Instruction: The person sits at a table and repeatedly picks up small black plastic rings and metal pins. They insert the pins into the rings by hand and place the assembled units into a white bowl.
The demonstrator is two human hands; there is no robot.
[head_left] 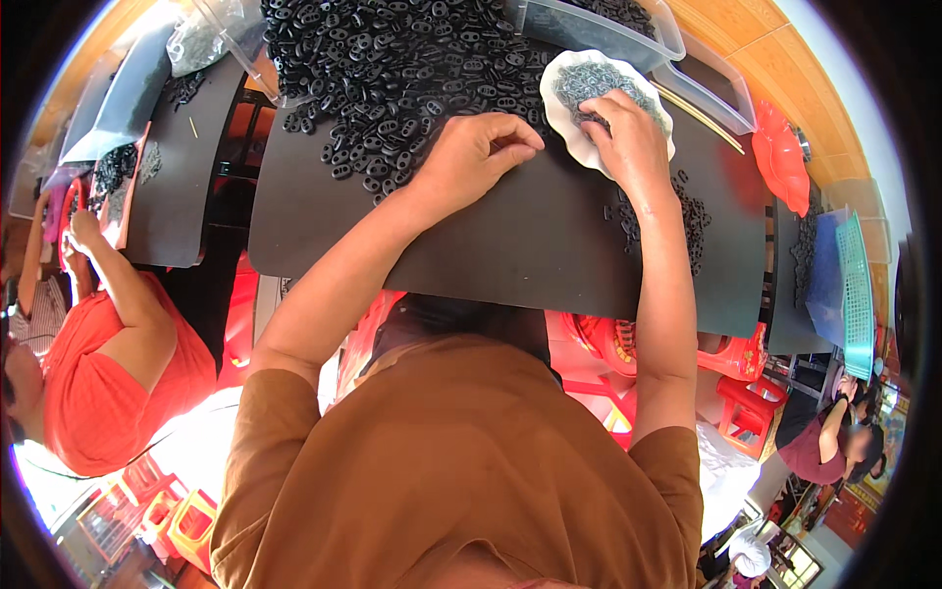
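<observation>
My left hand [469,157] is closed above the dark table [510,245], thumb and fingertips pressed together. Whatever it pinches, if anything, is too small to make out. Just beyond it spreads a big pile of black plastic pieces [392,74], oval with two holes. My right hand [633,142] reaches into a white scalloped bowl [561,126], fingers bent down into small grey metal-looking pieces [594,80]. What those fingers grip cannot be seen. A smaller heap of black pieces [695,221] lies beside my right forearm.
Clear plastic bins [599,34] stand at the back. A red scalloped dish [782,162] and a turquoise basket [856,294] are at right. At left, a person in red [128,363] works at another table [177,196]. Red stools [751,407] stand beneath and behind.
</observation>
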